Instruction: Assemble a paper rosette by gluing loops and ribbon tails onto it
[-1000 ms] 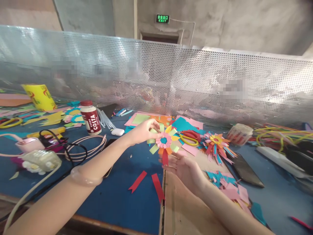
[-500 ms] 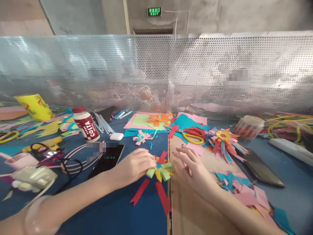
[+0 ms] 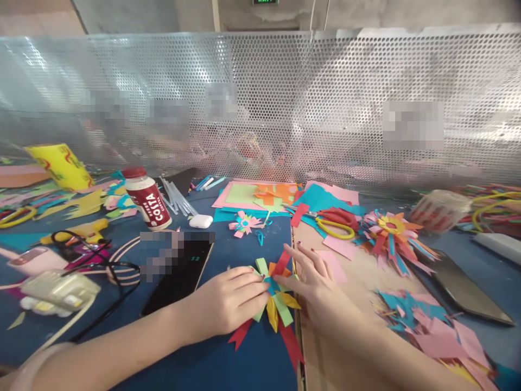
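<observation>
A layered paper flower (image 3: pixel 278 305) with green, yellow, orange and red strips lies on the blue tabletop by the edge of the brown cardboard. My left hand (image 3: pixel 233 297) is closed over its left side, fingers together and fingertips near the blue centre; the thumb is hidden. Two red ribbon-like tails extend toward me from beneath the flower. From the right, my right hand (image 3: pixel 319 277) reaches in with its fingers spread. Its index finger touches the flower near the middle, while the other fingers extend beyond a red strip.
Scissors (image 3: pixel 337 225) and a small pink paper flower (image 3: pixel 245 223) lie beyond my hands. A finished-looking orange flower (image 3: pixel 393 231), paper scraps (image 3: pixel 439 331) and a phone (image 3: pixel 468 290) are at right. Leftward are a dark phone (image 3: pixel 179 277), a bottle (image 3: pixel 147 201) and a glue gun (image 3: pixel 81 232).
My right hand has moved left onto the flower's centre. My left fingers have shifted further over the flower. The camera view has tilted down and turned slightly left.
</observation>
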A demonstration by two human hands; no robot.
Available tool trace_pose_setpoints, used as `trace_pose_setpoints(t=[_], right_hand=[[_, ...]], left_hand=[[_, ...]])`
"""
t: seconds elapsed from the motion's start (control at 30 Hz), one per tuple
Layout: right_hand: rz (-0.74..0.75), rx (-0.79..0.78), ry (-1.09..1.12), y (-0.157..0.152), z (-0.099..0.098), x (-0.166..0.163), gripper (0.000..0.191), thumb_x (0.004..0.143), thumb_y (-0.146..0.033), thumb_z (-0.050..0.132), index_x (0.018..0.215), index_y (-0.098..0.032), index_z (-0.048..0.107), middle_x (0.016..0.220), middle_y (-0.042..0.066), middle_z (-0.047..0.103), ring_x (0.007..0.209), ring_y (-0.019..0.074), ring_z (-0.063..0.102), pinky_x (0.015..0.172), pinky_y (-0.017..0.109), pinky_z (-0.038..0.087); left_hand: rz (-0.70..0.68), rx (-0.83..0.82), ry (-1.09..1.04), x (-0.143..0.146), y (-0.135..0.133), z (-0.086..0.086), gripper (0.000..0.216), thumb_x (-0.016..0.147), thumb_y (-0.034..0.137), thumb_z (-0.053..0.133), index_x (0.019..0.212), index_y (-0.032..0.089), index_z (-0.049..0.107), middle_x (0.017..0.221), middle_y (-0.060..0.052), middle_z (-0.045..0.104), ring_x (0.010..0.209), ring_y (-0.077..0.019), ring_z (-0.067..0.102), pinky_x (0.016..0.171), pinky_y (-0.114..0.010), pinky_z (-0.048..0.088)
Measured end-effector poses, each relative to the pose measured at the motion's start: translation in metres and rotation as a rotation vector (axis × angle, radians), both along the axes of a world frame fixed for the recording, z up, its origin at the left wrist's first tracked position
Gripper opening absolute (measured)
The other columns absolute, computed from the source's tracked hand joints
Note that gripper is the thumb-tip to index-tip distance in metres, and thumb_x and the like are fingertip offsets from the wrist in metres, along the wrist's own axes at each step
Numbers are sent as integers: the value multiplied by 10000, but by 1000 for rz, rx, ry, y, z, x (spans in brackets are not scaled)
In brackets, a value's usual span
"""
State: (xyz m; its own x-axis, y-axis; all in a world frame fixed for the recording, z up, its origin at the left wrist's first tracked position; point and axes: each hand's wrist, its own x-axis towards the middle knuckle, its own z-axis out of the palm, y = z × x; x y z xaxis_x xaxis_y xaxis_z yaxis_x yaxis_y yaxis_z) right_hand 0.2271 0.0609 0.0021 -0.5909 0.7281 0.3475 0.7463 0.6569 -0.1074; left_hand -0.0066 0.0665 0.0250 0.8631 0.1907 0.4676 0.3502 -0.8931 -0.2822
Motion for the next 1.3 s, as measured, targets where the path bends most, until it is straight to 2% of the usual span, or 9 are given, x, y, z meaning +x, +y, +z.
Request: trace_pose_setpoints(t=[0.37,0.5,0.6,0.73,0.83,1.0,1.07,1.2,1.3], right_hand=[[10,34,28,3,-5,1,786,561,79,421,1217,-339,535,1474,98,214,1304,380,214,968,626,266],[-45,9,205,4,13,7,772,612,65,357,1277,-308,476,1463,79,257,1327,311,213,1014,599,242],[-130,-66,554,9,36,18,712,667,15,331,1315,-268,411,1406,62,368,1312,224,286,1036,497,306],[-188,-330,1017,17,50,31,561,675,-85,379,1210,-227,470,1227,83,547,1082,204,554,909,426,459],[-212,-431,1111,23,38,33,496,642,-127,402,1124,-187,498,1057,93,619,924,202,620,842,427,489],[-272,-423,797,22,9,28,474,657,-93,352,1090,-168,529,1004,97,614,891,198,594,793,412,497],[-224,-314,610,18,6,22,478,681,-59,343,1089,-180,561,1077,103,586,990,212,545,841,420,471],[-88,-67,217,10,11,6,632,643,24,363,1166,-257,578,1301,97,456,1203,277,364,948,489,365],[-82,-26,25,11,14,-8,672,625,23,421,1193,-304,570,1414,89,347,1279,325,261,982,532,297]], left_hand=[[-4,31,-23,1,-1,-1,232,881,92,427,1010,120,618,990,-80,694,944,-189,635,908,-346,497],[19,-78,-114,1,0,5,249,871,92,442,1066,148,586,1004,-63,690,950,-169,629,908,-331,494],[187,-339,-333,1,6,34,262,832,118,493,1073,186,572,987,-36,685,899,-157,639,839,-309,511],[395,-992,-476,7,24,82,395,825,285,508,1206,196,456,1027,-28,669,915,-174,640,766,-292,521],[433,-1205,-407,16,42,83,428,835,318,454,1232,160,426,1006,-40,675,933,-184,635,803,-306,500],[527,-1141,-289,23,72,32,424,731,253,547,1127,101,531,996,-117,675,882,-239,645,779,-357,502],[564,-1054,-310,22,76,19,477,727,235,556,1183,106,497,1141,-160,612,1024,-270,588,876,-411,455],[500,-748,-256,20,66,15,384,744,77,466,1081,196,606,1303,-87,507,1255,-256,379,1050,-471,265],[403,-534,-117,21,54,14,351,769,44,456,924,252,692,1240,-28,568,1224,-260,401,1021,-501,281]])
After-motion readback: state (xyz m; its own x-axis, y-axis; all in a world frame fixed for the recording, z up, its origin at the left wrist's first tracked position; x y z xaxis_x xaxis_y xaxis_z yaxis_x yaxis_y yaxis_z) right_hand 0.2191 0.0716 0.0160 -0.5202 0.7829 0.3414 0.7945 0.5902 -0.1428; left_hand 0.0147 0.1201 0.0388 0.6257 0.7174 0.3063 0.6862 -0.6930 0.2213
